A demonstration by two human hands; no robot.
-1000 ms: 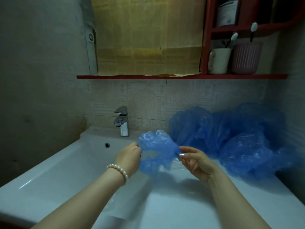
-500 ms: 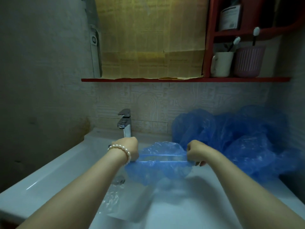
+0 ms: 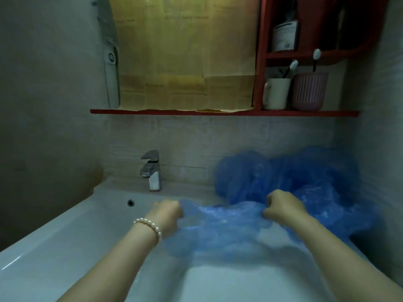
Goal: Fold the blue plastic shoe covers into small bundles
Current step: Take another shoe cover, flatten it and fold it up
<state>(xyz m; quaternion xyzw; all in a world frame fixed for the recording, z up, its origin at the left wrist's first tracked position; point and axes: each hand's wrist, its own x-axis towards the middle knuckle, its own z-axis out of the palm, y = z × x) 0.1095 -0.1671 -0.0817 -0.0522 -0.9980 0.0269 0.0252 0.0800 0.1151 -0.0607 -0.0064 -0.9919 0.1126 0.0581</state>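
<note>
We've got one shoe cover (image 3: 220, 225) stretched over the sink (image 3: 65, 247), left hand (image 3: 166, 215) and right hand (image 3: 283, 207) each clenched on an end. Risk: thin film tears, or slips free, if we overpull.

There are two hands: the left hand (image 3: 166, 214) and the right hand (image 3: 283, 207). One shoe cover (image 3: 220, 227) is between them. One heap of shoe covers (image 3: 287, 177), number unclear. One tap (image 3: 151, 170), two cups (image 3: 275, 93), two toothbrushes (image 3: 292, 66), one bracelet (image 3: 150, 226).

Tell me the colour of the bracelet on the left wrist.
White pearl beads, on the bracelet in the head view.
</note>
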